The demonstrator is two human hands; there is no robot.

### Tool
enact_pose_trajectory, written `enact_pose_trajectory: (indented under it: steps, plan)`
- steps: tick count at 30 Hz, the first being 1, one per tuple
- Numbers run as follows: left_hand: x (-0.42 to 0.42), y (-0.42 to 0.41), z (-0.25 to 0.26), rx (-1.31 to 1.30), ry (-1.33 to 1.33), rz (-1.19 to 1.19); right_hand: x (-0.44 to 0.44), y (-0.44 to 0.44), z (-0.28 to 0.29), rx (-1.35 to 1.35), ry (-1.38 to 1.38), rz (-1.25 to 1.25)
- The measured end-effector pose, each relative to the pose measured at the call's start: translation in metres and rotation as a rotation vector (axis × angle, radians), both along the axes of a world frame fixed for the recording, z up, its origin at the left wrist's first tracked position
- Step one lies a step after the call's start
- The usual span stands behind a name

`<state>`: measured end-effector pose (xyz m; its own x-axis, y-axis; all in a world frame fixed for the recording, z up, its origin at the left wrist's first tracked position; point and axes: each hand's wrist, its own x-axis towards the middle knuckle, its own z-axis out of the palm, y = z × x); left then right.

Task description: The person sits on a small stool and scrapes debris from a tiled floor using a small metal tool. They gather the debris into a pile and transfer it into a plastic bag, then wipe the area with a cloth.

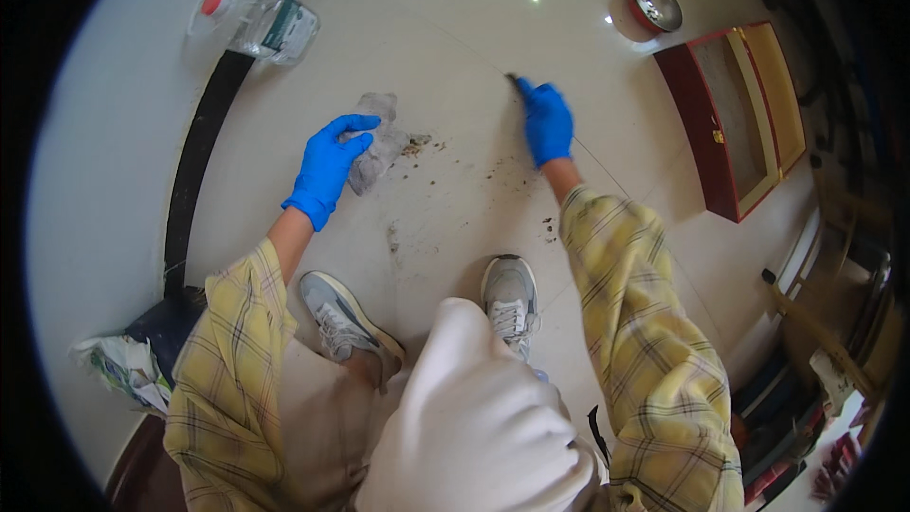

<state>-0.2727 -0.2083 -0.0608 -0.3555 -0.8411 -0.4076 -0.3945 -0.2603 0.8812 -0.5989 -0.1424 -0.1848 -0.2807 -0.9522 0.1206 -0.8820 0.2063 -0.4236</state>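
Observation:
My left hand (pixel 325 165), in a blue disposable glove, grips a crumpled grey cloth (pixel 379 149) against the tiled floor. Brown crumbs of dirt (pixel 416 145) lie at the cloth's right edge. My right hand (pixel 549 121), gloved the same way, is slightly blurred and farther forward on the right. A small dark thing (pixel 510 76) shows at its extended fingertip; whether it is held or stuck there is unclear. Loose specks (pixel 525 163) are scattered below this hand, with darker bits (pixel 548 227) nearer my right shoe. A dirty smear (pixel 393 236) runs along the floor between the shoes.
A clear plastic jug (pixel 279 25) with a red cap stands by the black baseboard (pixel 206 128) at left. Two metal bowls, one red-sided (pixel 654 7), sit far right. An opened red box (pixel 732 124) lies nearer. My grey sneakers (pixel 510 291) flank the smear.

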Motion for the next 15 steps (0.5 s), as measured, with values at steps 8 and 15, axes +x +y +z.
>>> enact_pose_trajectory:
  steps: [8,15]
  plan:
    - [0.056,-0.002,0.094,0.152,-0.145,-0.170,0.021,-0.015,0.035,-0.028,-0.241,0.119]
    - [0.095,0.068,0.072,0.299,-0.046,0.054,0.009,-0.027,0.011,0.067,-0.112,-0.015]
